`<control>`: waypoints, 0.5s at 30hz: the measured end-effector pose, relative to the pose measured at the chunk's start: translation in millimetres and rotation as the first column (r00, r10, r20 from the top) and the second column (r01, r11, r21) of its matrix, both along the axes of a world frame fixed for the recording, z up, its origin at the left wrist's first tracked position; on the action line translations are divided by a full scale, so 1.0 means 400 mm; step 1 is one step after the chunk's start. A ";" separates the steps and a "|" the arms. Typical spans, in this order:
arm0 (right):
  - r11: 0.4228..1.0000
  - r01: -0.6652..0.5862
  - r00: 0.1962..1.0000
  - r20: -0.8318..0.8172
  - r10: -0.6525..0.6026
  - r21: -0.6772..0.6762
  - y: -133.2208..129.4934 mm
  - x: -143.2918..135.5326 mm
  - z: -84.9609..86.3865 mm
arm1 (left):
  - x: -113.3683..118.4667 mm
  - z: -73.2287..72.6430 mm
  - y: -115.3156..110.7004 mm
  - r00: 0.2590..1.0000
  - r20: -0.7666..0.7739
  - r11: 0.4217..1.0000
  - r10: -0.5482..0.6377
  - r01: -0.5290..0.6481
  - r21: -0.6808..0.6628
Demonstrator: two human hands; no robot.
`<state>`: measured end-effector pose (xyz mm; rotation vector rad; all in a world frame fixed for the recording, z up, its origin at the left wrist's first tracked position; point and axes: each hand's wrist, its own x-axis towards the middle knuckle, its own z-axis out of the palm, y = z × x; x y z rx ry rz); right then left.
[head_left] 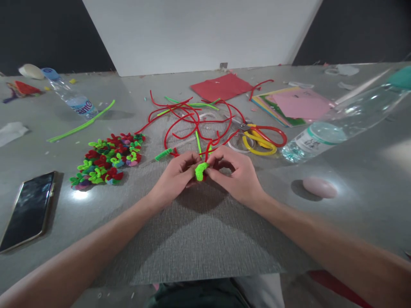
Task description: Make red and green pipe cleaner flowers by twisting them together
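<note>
Head view: the left hand [178, 173] and the right hand [236, 173] meet at the centre of the frame. Fingertips of both hands pinch a bright green fuzzy piece [201, 171], one hand on each side. Red pipe cleaners [180, 107] lie loosely tangled above the hands, at upper centre. Scissors [261, 137] with red and yellow handles lie right of centre, beside the tangle. A cluster of fuzzy ornaments [104, 162] occupies the left-centre area; a phone [28, 209] lies at lower left. A large bottle [334, 124] is tilted in the picture at right, above a pinkish oval object [320, 188].
</note>
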<state>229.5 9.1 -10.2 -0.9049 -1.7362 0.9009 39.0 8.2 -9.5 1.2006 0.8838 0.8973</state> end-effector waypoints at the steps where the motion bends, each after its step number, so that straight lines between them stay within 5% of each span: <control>1: 1.000 0.004 1.000 0.026 -0.005 0.021 0.000 0.000 0.002 | -0.002 -0.001 0.001 1.000 -0.023 0.999 0.006 -0.005 0.035; 7: 0.982 0.022 0.988 0.144 -0.050 0.186 0.006 0.006 0.008 | -0.006 0.002 0.004 0.997 -0.072 0.992 -0.007 0.016 0.128; 15: 0.983 0.056 0.992 0.103 -0.075 0.175 0.011 0.007 0.009 | -0.010 -0.007 0.007 0.990 -0.126 0.969 0.067 -0.034 0.245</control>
